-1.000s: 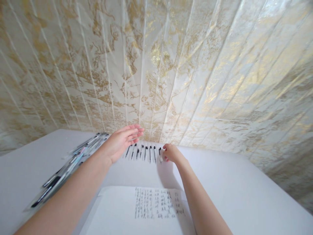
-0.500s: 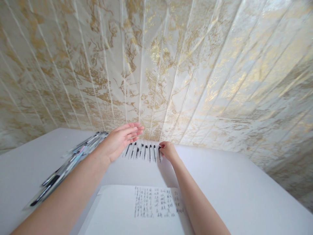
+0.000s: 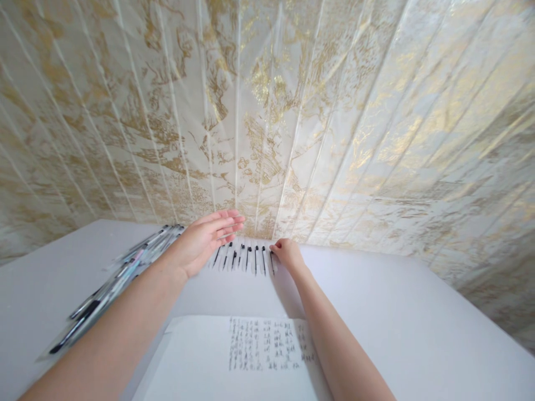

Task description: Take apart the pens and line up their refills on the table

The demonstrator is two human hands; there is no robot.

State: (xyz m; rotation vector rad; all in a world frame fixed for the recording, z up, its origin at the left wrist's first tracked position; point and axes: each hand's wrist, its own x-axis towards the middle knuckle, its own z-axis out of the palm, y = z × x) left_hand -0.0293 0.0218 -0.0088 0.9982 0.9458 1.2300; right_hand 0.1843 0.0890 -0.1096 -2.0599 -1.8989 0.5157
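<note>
Several clear pens with black caps lie side by side in a row (image 3: 246, 258) at the far edge of the white table (image 3: 418, 323), against the wall. My left hand (image 3: 207, 239) hovers flat over the row's left end, fingers straight and apart, holding nothing. My right hand (image 3: 286, 253) rests at the row's right end, fingers curled against the last pen; whether it grips that pen is not visible.
A loose pile of pens (image 3: 112, 278) stretches diagonally along the table's left side. A white sheet with handwritten columns (image 3: 267, 345) lies in front of me between my forearms. A gold-and-cream patterned wall (image 3: 292, 111) rises right behind the table.
My right hand has slid a little farther from me along the last pen, toward the wall. My left hand has stayed in place.
</note>
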